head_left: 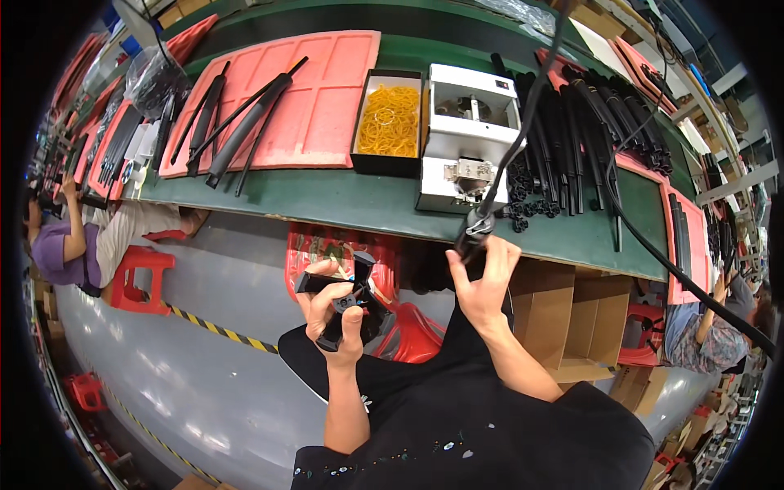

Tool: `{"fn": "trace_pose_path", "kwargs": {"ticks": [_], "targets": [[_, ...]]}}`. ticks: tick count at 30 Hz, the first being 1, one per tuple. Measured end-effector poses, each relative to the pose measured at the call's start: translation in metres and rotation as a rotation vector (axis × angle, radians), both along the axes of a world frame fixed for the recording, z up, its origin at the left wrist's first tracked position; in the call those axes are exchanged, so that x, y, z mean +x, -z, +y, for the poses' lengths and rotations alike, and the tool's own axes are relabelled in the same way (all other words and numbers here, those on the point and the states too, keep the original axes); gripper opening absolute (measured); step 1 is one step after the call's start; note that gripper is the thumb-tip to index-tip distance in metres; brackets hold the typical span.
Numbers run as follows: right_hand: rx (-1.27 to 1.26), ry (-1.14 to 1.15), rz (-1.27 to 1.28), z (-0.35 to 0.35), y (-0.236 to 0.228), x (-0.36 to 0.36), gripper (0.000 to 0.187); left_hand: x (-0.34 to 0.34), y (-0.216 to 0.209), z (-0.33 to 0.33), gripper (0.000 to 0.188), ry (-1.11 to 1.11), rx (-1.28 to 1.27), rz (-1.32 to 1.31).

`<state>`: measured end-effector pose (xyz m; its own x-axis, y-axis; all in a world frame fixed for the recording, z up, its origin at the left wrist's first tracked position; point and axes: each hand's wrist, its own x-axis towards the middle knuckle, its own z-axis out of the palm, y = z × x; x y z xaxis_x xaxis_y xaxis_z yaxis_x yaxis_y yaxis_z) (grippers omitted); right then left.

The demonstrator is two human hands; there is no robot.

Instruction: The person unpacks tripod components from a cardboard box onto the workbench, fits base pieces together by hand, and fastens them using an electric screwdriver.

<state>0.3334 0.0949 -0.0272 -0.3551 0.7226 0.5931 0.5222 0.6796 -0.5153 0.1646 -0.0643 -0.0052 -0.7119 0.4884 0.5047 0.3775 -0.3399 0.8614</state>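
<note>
My left hand [333, 318] is closed around a black part with several stubby legs [363, 268], like a small tripod, held in front of the bench edge. In my right hand [484, 290] is a black corded electric screwdriver [474, 232], gripped at its body, with its cable rising from the top. The screwdriver's tip is hidden. It stands close to a white screw feeder [469, 147] on the bench, to the right of my left hand and apart from the black part.
A black box of yellow rubber bands [390, 121] stands beside the feeder. Black tubes [563, 139] lie bundled at right; others rest on a pink foam tray [327, 106]. Cardboard boxes [563, 318] are under the green bench [327, 196]. Co-workers sit at both sides.
</note>
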Motion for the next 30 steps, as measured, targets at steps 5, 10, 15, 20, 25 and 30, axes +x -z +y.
{"fn": "trace_pose_path", "kwargs": {"ticks": [5, 10, 15, 20, 25, 30], "targets": [[-0.711, -0.475, 0.657, -0.008, -0.011, -0.008, 0.043, -0.003, 0.003, -0.003, 0.037, -0.015, 0.000, 0.045], [-1.010, -0.658, 0.898, -0.004, -0.058, -0.015, 0.048, 0.000, 0.005, -0.005, 0.040, -0.023, -0.015, 0.023], [-0.778, -0.890, 1.003, 0.051, -0.116, -0.015, 0.061, 0.001, 0.004, -0.006, 0.043, -0.039, -0.028, 0.004], [-0.452, -0.742, 1.023, 0.096, -0.144, -0.039, 0.059, -0.001, 0.006, -0.004, 0.044, -0.038, -0.045, 0.030], [-0.392, -0.774, 1.108, 0.109, -0.151, -0.063, 0.039, -0.001, 0.010, -0.006, 0.042, -0.032, -0.018, -0.009], [-0.418, -0.705, 0.941, 0.112, -0.147, -0.066, 0.050, -0.003, 0.011, -0.006, 0.041, -0.025, -0.010, 0.013]]}}
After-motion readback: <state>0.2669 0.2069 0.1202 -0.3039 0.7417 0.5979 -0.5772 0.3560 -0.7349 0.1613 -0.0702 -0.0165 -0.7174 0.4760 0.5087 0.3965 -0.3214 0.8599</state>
